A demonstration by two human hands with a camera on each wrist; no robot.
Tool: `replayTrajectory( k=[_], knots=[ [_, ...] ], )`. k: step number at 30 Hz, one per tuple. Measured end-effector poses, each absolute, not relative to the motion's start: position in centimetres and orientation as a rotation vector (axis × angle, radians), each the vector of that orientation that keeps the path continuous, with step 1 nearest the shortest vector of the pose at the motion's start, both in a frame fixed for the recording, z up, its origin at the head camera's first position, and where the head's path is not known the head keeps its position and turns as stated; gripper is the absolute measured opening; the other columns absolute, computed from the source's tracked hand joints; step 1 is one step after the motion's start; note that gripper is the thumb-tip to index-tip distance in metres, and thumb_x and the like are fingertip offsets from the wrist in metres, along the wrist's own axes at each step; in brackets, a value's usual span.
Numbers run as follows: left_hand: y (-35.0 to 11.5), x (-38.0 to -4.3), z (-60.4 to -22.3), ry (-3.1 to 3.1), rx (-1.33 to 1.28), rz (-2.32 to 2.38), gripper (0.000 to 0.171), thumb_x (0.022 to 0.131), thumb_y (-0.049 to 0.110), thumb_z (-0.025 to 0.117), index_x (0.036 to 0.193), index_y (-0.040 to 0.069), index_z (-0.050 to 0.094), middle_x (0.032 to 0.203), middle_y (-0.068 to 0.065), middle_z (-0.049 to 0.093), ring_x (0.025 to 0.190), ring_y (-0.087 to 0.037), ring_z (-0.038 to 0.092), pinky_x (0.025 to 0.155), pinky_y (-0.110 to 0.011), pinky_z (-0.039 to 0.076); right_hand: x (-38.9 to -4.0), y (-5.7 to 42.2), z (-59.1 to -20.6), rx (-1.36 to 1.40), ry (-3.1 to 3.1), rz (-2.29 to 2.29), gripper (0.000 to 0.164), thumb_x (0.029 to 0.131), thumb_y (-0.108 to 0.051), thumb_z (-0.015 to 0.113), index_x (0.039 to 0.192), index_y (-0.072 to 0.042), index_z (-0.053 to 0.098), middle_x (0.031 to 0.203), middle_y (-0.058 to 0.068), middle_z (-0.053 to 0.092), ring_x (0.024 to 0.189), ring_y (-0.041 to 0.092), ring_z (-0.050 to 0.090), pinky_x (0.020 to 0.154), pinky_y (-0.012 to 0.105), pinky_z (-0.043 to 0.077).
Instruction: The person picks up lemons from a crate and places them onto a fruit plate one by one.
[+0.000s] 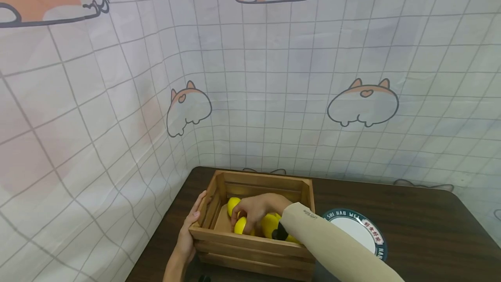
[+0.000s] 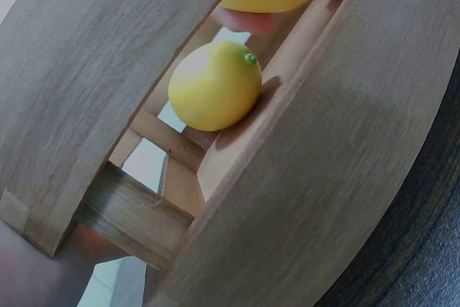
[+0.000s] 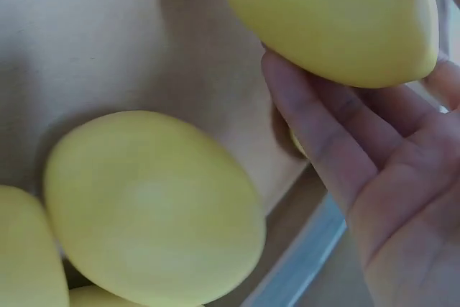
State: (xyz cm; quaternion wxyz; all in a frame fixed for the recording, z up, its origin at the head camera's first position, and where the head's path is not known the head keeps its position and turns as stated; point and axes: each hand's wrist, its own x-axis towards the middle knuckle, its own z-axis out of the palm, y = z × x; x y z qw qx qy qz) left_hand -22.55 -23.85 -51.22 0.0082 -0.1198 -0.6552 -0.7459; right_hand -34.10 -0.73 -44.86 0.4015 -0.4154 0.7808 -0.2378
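Observation:
A slatted wooden crate (image 1: 258, 239) stands on the dark table with several yellow lemons inside. Reaching down into it, my right hand (image 1: 255, 211) holds a lemon (image 3: 338, 19), fingers under it and thumb on top, in the right wrist view. Another lemon (image 1: 233, 206) lies in the far left part of the crate. More lemons (image 1: 270, 225) sit to the right of the hand, partly hidden by the wrist and sleeve. My left hand (image 1: 187, 234) rests against the crate's outer left side, its fingers stretched along the wall near the top rim.
A round plate (image 1: 352, 232) with a dark green patterned rim lies right of the crate, partly behind the right sleeve. The dark wooden table (image 1: 422, 225) extends to the right. A checked cloth (image 1: 282, 134) with dog drawings hangs behind and at left.

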Motion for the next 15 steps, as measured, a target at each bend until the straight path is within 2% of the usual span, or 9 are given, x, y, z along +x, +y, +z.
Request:
replayTrajectory(
  k=[4, 6, 9, 15],
  knots=[
    [-23.89, -22.59, -51.33, -2.061, -0.348, -2.320, 0.059, 0.107, 0.038, 0.026, 0.165, 0.031, 0.017, 0.174, -0.006, 0.002, 0.156, -0.038, 0.005, 0.119, -0.071, 0.004, -34.29, -0.43, -44.48, -1.039, 1.987, -0.734, 0.047, 0.086, -0.012, 0.078, 0.130, -0.007, 0.064, 0.111, -0.003, 0.065, 0.092, 0.009, 0.061, 0.077, 0.026, 0.056],
    [-23.92, -22.61, -51.38, -2.060, -0.349, -2.324, 0.059, 0.107, 0.038, 0.026, 0.165, 0.031, 0.017, 0.173, -0.005, 0.003, 0.156, -0.038, 0.006, 0.119, -0.072, 0.004, -34.38, -0.26, -44.32, -1.035, 1.982, -0.796, 0.049, 0.086, -0.012, 0.078, 0.132, -0.004, 0.062, 0.111, -0.001, 0.065, 0.092, 0.011, 0.060, 0.079, 0.028, 0.056],
    [-23.97, -22.65, -51.43, -2.056, -0.353, -2.333, 0.059, 0.107, 0.038, 0.025, 0.165, 0.031, 0.016, 0.174, -0.005, 0.002, 0.156, -0.038, 0.004, 0.119, -0.072, 0.002, -34.66, -0.11, -44.19, -1.089, 2.005, -0.821, 0.050, 0.086, -0.014, 0.077, 0.133, -0.004, 0.062, 0.115, -0.002, 0.063, 0.094, 0.008, 0.058, 0.081, 0.024, 0.053],
    [-23.97, -22.62, -51.38, -2.052, -0.357, -2.337, 0.060, 0.107, 0.038, 0.026, 0.165, 0.029, 0.016, 0.174, -0.005, 0.000, 0.157, -0.037, 0.001, 0.119, -0.073, 0.000, -34.94, 0.03, -44.17, -1.090, 1.979, -0.901, 0.041, 0.086, -0.011, 0.076, 0.125, -0.012, 0.064, 0.112, -0.003, 0.065, 0.093, 0.008, 0.061, 0.080, 0.026, 0.058]
  ],
)
